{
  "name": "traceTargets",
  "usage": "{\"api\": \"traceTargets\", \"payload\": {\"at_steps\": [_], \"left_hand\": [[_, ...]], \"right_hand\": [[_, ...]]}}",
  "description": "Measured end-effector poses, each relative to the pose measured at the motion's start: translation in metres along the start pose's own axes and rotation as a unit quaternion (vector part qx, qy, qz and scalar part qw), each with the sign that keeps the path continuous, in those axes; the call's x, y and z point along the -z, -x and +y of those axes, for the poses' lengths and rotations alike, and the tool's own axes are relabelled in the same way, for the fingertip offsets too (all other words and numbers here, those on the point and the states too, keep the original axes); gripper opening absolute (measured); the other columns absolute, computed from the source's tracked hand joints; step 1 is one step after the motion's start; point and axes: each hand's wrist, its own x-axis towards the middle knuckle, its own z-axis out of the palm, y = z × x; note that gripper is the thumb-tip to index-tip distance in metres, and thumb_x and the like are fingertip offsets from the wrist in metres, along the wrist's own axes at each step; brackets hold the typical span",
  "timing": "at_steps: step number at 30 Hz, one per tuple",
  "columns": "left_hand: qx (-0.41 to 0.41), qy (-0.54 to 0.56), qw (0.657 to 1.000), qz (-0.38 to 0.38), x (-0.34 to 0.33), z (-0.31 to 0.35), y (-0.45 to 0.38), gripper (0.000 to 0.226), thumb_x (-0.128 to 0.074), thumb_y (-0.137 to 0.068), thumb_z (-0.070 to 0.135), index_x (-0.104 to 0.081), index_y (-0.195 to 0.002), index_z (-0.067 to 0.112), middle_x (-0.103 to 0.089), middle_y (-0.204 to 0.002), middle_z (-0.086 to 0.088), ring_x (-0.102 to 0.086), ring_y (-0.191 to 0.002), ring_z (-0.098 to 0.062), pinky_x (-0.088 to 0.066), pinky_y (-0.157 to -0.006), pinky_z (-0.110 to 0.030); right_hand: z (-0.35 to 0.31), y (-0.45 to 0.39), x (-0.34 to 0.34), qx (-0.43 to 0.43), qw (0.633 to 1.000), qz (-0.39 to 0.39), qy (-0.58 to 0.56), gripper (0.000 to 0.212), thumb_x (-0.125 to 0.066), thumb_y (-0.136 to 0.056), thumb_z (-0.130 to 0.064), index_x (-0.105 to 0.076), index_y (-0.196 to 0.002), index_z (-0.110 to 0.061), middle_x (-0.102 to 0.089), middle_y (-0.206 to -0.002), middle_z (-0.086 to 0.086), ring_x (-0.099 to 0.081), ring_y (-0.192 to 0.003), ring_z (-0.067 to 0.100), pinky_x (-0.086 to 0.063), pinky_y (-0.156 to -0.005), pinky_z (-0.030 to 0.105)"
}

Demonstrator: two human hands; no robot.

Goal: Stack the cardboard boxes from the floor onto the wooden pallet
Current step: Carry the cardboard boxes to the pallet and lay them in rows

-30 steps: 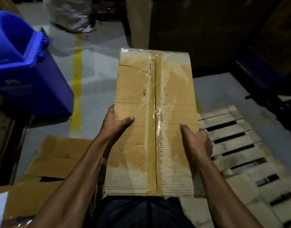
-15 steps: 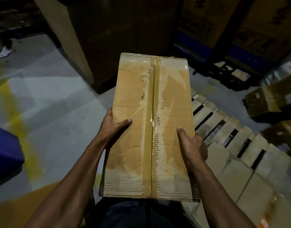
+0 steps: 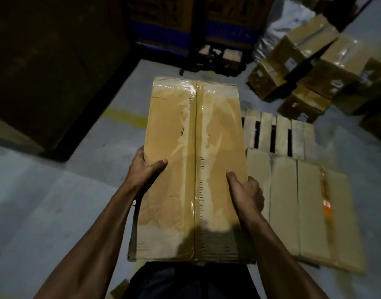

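I carry a long taped cardboard box [image 3: 194,147] lengthwise in front of my body. My left hand [image 3: 145,170] grips its left edge, thumb on top. My right hand [image 3: 246,190] grips its right edge the same way. The wooden pallet [image 3: 280,132] lies on the floor to the right, partly hidden behind the box. A flat sheet of cardboard [image 3: 310,203] covers the pallet's near part. Several more cardboard boxes [image 3: 299,67] are heaped on the floor at the upper right.
A large dark crate or box [image 3: 56,61] stands at the upper left. Dark stacked cartons on a blue base [image 3: 196,24] stand at the back. A yellow floor line [image 3: 127,117] runs left of the carried box. Grey floor lies on the left.
The view has swung to the right: the blue bin has left the frame and the pallet and the heap of boxes have come into view. Both hands keep the same hold on the box.
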Motion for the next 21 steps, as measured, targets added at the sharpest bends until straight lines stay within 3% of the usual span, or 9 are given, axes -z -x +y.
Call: {"api": "traceTargets", "payload": {"at_steps": [2,8,11,14,18,21], "left_hand": [[0.007,-0.018,1.0,-0.024,-0.007,0.0,-0.01,0.071,-0.082,-0.082,0.025,-0.045,-0.141,0.015,-0.064,-0.12,-0.005,-0.066,-0.102,-0.021,-0.057,-0.076,-0.035],[0.04,-0.064,0.995,-0.063,-0.028,-0.009,-0.035,0.083,-0.083,-0.066,0.047,-0.049,-0.137,0.021,-0.067,-0.119,-0.002,-0.068,-0.104,-0.023,-0.058,-0.088,-0.05],[0.047,-0.087,0.993,-0.071,-0.046,-0.021,-0.048,0.068,-0.083,-0.078,0.034,-0.05,-0.135,0.019,-0.066,-0.119,-0.001,-0.067,-0.104,-0.022,-0.056,-0.091,-0.048],[0.057,-0.105,0.99,-0.074,-0.066,-0.037,-0.066,0.061,-0.08,-0.083,0.031,-0.049,-0.134,0.02,-0.065,-0.12,-0.001,-0.065,-0.107,-0.024,-0.055,-0.093,-0.046],[0.065,-0.116,0.987,-0.09,-0.091,-0.065,-0.097,0.071,-0.081,-0.08,0.038,-0.046,-0.139,0.018,-0.063,-0.123,-0.002,-0.063,-0.11,-0.025,-0.054,-0.094,-0.048],[0.077,-0.118,0.985,-0.097,-0.109,-0.092,-0.119,0.07,-0.081,-0.081,0.034,-0.045,-0.14,0.018,-0.063,-0.122,-0.002,-0.063,-0.11,-0.024,-0.054,-0.094,-0.047]], "right_hand": [[0.008,-0.001,-0.001,-0.015,1.0,-0.004,-0.018,0.06,-0.057,-0.086,-0.072,-0.06,-0.111,-0.017,-0.068,-0.099,0.004,-0.064,-0.085,0.024,-0.054,-0.084,0.04],[0.029,-0.02,-0.01,-0.065,0.998,0.007,-0.02,0.064,-0.056,-0.088,-0.069,-0.058,-0.123,-0.015,-0.062,-0.104,0.006,-0.057,-0.09,0.025,-0.047,-0.082,0.035],[0.044,-0.038,-0.021,-0.07,0.997,0.022,0.002,0.061,-0.052,-0.09,-0.071,-0.06,-0.116,-0.017,-0.066,-0.104,0.006,-0.063,-0.09,0.025,-0.052,-0.08,0.035],[0.062,-0.065,-0.035,-0.092,0.995,-0.002,0.032,0.053,-0.048,-0.09,-0.073,-0.062,-0.101,-0.023,-0.066,-0.092,0.0,-0.066,-0.078,0.018,-0.053,-0.069,0.032],[0.092,-0.106,-0.056,-0.106,0.993,-0.034,0.033,0.03,-0.064,-0.093,-0.052,-0.066,-0.089,-0.022,-0.068,-0.083,0.001,-0.067,-0.069,0.017,-0.062,-0.072,0.039],[0.116,-0.128,-0.075,-0.116,0.993,-0.017,0.002,0.045,-0.056,-0.088,-0.07,-0.065,-0.102,-0.029,-0.067,-0.091,-0.004,-0.067,-0.078,0.018,-0.059,-0.075,0.037]]}}
